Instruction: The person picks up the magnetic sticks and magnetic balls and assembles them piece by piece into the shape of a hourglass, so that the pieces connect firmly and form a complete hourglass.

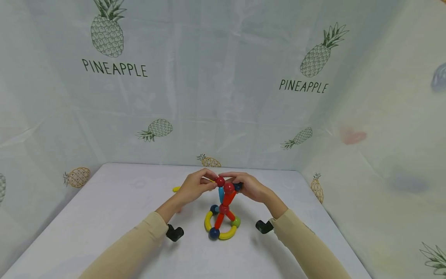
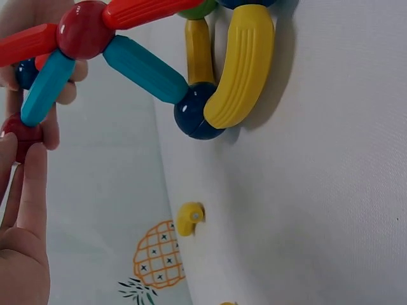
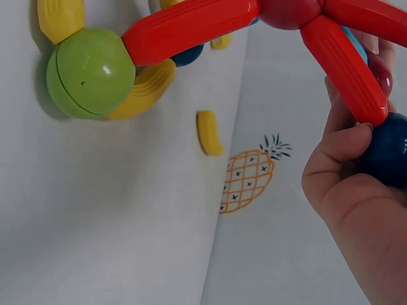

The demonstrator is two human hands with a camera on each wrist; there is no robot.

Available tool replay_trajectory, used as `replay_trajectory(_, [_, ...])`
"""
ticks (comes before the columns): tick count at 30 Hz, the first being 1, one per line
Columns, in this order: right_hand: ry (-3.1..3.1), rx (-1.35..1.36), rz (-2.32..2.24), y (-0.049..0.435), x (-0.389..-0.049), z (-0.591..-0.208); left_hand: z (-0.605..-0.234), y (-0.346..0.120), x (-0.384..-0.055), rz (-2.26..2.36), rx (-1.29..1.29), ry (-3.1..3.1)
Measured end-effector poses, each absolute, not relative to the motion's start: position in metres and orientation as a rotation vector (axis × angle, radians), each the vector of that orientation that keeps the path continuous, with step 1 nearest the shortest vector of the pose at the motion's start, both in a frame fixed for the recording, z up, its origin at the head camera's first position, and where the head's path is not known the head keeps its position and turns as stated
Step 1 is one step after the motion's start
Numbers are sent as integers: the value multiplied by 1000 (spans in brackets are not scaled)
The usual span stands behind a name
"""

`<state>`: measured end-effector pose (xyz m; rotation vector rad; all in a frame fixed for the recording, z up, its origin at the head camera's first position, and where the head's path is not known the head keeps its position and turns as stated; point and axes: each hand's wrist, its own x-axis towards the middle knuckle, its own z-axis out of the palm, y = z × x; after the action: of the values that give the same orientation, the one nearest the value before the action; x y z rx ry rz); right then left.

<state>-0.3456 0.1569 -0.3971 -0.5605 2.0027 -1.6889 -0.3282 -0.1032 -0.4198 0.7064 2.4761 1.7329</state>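
Note:
A magnetic ball-and-rod model stands on the table. Its base is a ring of yellow curved rods [image 1: 228, 233] joined by dark blue balls and a green ball [image 3: 92, 73]. Red and blue rods lean inward to a central red ball [image 2: 86, 29], from which more rods fan upward. My left hand [image 1: 195, 186] pinches the red ball [image 2: 23, 136] that tops a blue rod [image 2: 48, 89]. With thumb and fingers, my right hand [image 1: 253, 188] grips a dark blue ball [image 3: 389, 152] at the end of a red rod [image 3: 346, 73]. Another red ball [image 1: 229, 188] tops the nearest upper rod.
Behind the left hand, a loose yellow curved rod [image 1: 176, 189] lies on the white table [image 1: 195, 255]. Hanging sheets printed with pineapples [image 1: 160, 128] stand behind and to the sides. Black wrist-camera mounts [image 1: 175, 233] stick out below both forearms.

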Motion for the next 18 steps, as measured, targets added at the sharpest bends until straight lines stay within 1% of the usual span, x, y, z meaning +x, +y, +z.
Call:
replay_trajectory(10, [1973, -545, -1711, 156, -346, -398, -423, -107, -332, 1705, 709, 2517])
replay_trajectory(15, [1980, -546, -1715, 158, -348, -399, -429, -114, -341, 1630, 620, 2657])
replay_trajectory(18, [1984, -548, -1710, 159, -347, -399, -437, -118, -353, 1545, 566, 2742])
